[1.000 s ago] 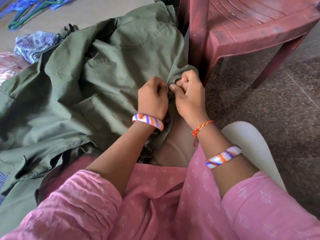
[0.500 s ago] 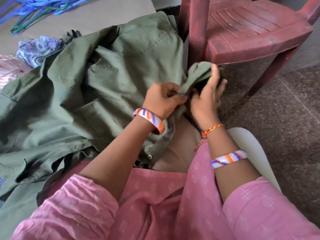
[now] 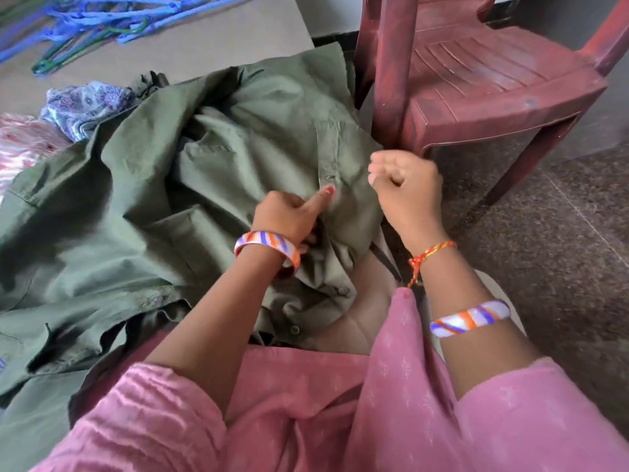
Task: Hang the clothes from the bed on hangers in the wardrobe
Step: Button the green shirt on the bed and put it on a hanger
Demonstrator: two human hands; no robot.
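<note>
An olive green shirt (image 3: 143, 199) lies spread and crumpled over the bed and my lap, its button placket running toward me. My left hand (image 3: 289, 216) rests on the shirt near the placket, forefinger stretched out and pressing the cloth, the other fingers curled into the fabric. My right hand (image 3: 405, 189) hovers just right of the shirt's edge, loosely curled, with nothing in it. A heap of blue and green hangers (image 3: 95, 25) lies at the far left on the bed.
A maroon plastic chair (image 3: 483, 86) stands close on the right, its leg beside my right hand. A blue patterned garment (image 3: 85, 107) and a pink-white one (image 3: 20, 144) lie at the left. Dark speckled floor (image 3: 544, 250) lies to the right.
My right hand has let go of the folded shirt edge and drawn back, curled. The shirt flap now lies flat. My left hand has shifted onto the placket with one finger stretched out.
</note>
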